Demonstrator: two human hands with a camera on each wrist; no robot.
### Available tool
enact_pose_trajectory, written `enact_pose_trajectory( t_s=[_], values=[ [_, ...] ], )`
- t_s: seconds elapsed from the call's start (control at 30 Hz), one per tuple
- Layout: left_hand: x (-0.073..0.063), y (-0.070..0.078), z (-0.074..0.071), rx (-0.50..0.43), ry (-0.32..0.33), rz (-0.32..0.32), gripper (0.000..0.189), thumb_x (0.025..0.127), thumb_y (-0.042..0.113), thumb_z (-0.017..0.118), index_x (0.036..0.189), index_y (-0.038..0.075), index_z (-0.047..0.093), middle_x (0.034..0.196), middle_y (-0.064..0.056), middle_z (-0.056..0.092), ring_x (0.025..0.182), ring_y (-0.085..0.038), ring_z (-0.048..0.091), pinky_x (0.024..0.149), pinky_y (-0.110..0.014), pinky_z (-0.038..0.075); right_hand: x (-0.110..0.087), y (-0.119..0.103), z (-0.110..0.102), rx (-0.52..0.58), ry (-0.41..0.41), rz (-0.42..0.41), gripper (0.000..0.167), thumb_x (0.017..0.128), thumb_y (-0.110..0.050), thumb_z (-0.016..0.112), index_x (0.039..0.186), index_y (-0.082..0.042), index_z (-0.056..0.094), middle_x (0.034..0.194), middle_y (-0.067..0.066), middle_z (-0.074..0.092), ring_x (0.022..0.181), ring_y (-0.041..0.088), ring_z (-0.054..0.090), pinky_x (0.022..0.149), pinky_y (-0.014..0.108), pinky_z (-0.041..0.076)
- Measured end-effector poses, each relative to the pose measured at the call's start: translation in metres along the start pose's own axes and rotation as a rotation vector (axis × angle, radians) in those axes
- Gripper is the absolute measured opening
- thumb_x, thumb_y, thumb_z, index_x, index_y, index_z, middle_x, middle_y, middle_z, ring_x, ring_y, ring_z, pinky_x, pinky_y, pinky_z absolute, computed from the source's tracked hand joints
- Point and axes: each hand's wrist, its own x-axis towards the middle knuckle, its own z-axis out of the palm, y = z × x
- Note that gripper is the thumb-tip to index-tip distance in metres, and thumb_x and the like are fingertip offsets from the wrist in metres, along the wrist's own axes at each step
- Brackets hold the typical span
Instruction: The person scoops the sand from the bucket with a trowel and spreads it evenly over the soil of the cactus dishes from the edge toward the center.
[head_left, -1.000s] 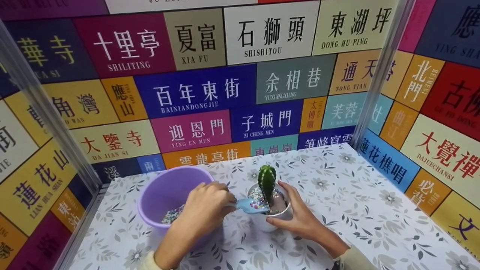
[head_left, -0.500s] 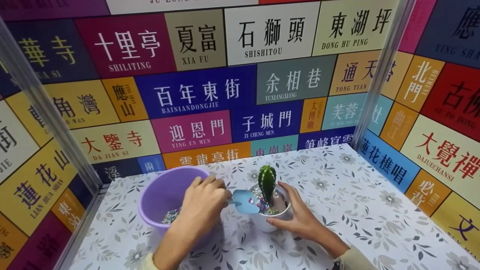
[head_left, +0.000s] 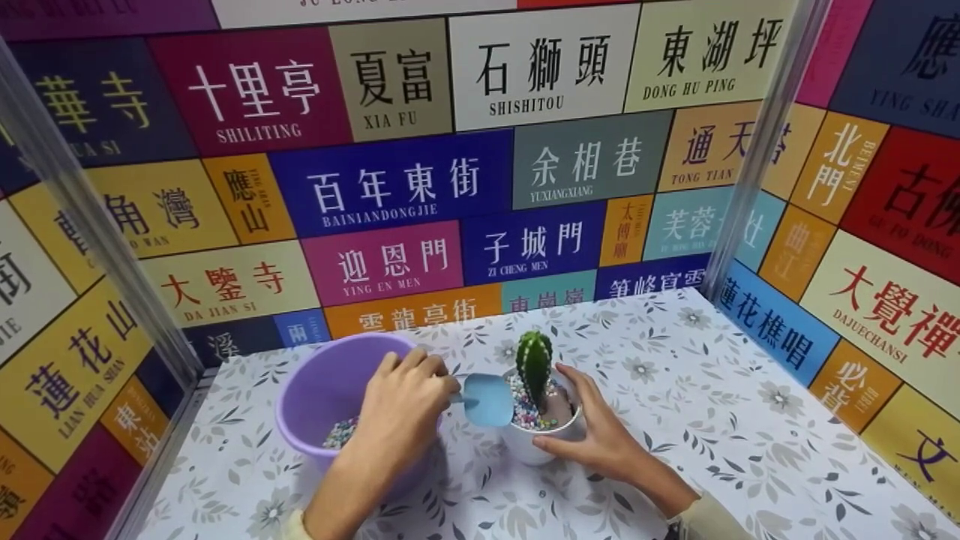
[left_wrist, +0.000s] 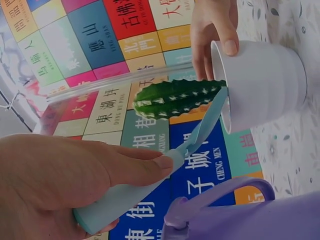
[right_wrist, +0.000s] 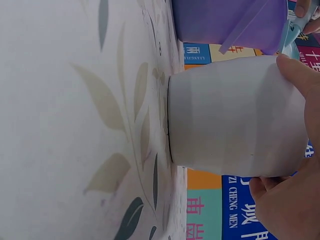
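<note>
My left hand [head_left: 409, 401] grips the handle of a light blue scoop [head_left: 489, 400]. The scoop's blade is tilted at the near-left rim of a white pot [left_wrist: 270, 80], and no pebbles show on it. A green cactus [head_left: 534, 367] stands upright in the pot, with colourful pebbles [head_left: 525, 415] on its left side and a brown patch of soil [head_left: 556, 411] bare on the right. My right hand [head_left: 600, 427] holds the pot around its right side, thumb at the near rim and fingers at the far side. The pot's base rests on the table in the right wrist view.
A purple bucket [head_left: 300, 405] with more pebbles [head_left: 342, 433] inside stands left of the pot, partly behind my left forearm. Its handle [left_wrist: 225, 197] hangs on the outside. A floral cloth [head_left: 637, 337] covers the table. Sign-printed walls [head_left: 390, 180] enclose the back and sides.
The scoop has tipped over and drawn slightly left, and the pebbles on its blade have gone into the pot. My right hand and the pot have stayed in place.
</note>
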Motion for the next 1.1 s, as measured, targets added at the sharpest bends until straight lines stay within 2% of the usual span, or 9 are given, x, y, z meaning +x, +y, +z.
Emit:
enact_pose_trajectory(
  t_s=[0.2,0.47,0.57,0.7,0.8,0.87,0.97,1.1],
  values=[
    [-0.006,-0.008,0.002,-0.011,0.032,-0.010,0.028,0.076,0.010,0.094,0.100,0.023,0.086,0.097,0.000,0.076,0.097,-0.022,0.063,0.079,-0.038,0.046,0.000,0.000,-0.001,0.005,-0.010,0.008,0.112,0.085,-0.044,0.092,0.171,-0.019,0.024,0.178,0.013,0.027,0.163,0.045,0.030,0.125,0.075,0.028],
    [-0.017,-0.021,0.006,-0.083,0.066,-0.048,0.021,0.084,0.014,0.090,0.102,0.024,0.085,0.099,0.003,0.075,0.099,-0.021,0.064,0.079,-0.036,0.045,0.000,0.001,-0.001,0.014,-0.021,0.012,0.113,0.086,-0.043,0.092,0.172,-0.017,0.024,0.178,0.013,0.027,0.163,0.045,0.029,0.125,0.075,0.027],
    [-0.022,-0.026,0.007,-0.104,0.083,-0.065,0.021,0.084,0.016,0.091,0.102,0.024,0.085,0.099,0.004,0.075,0.097,-0.021,0.065,0.078,-0.035,0.045,0.000,0.001,-0.001,0.020,-0.016,0.001,0.114,0.085,-0.042,0.092,0.171,-0.016,0.024,0.178,0.015,0.027,0.164,0.046,0.027,0.125,0.076,0.025],
    [-0.028,-0.032,0.008,-0.109,0.107,-0.093,0.026,0.081,0.019,0.095,0.104,0.022,0.083,0.100,0.004,0.075,0.095,-0.019,0.064,0.076,-0.034,0.044,0.001,0.000,-0.002,0.040,0.008,-0.017,0.111,0.085,-0.039,0.092,0.172,-0.021,0.025,0.178,0.015,0.027,0.165,0.046,0.024,0.125,0.077,0.022],
    [-0.032,-0.038,0.009,-0.123,0.118,-0.119,0.027,0.082,0.021,0.095,0.105,0.022,0.082,0.100,0.005,0.074,0.094,-0.018,0.063,0.075,-0.033,0.043,0.001,-0.003,-0.003,0.051,0.062,-0.055,0.104,0.088,-0.035,0.090,0.171,-0.024,0.028,0.177,0.015,0.030,0.164,0.044,0.027,0.126,0.077,0.022],
    [-0.034,-0.041,0.009,-0.147,0.119,-0.138,0.026,0.084,0.023,0.094,0.107,0.023,0.082,0.101,0.006,0.074,0.094,-0.017,0.062,0.075,-0.032,0.043,0.002,-0.007,-0.004,0.055,0.110,-0.089,0.097,0.091,-0.030,0.087,0.170,-0.023,0.031,0.175,0.014,0.033,0.163,0.041,0.030,0.128,0.069,0.026],
    [-0.038,-0.048,0.009,-0.195,0.119,-0.169,0.025,0.087,0.022,0.092,0.109,0.024,0.082,0.103,0.007,0.074,0.096,-0.016,0.062,0.077,-0.031,0.043,0.003,-0.013,-0.005,0.048,0.185,-0.162,0.087,0.094,-0.021,0.083,0.168,-0.018,0.037,0.172,0.013,0.040,0.160,0.032,0.038,0.130,0.047,0.033],
    [-0.043,-0.057,0.011,-0.240,0.139,-0.195,0.024,0.089,0.018,0.090,0.111,0.025,0.082,0.104,0.007,0.073,0.097,-0.017,0.062,0.078,-0.032,0.045,0.004,-0.022,-0.007,0.049,0.255,-0.260,0.077,0.097,-0.010,0.079,0.165,-0.011,0.042,0.168,0.010,0.047,0.156,0.023,0.043,0.126,0.025,0.033]
  ],
)
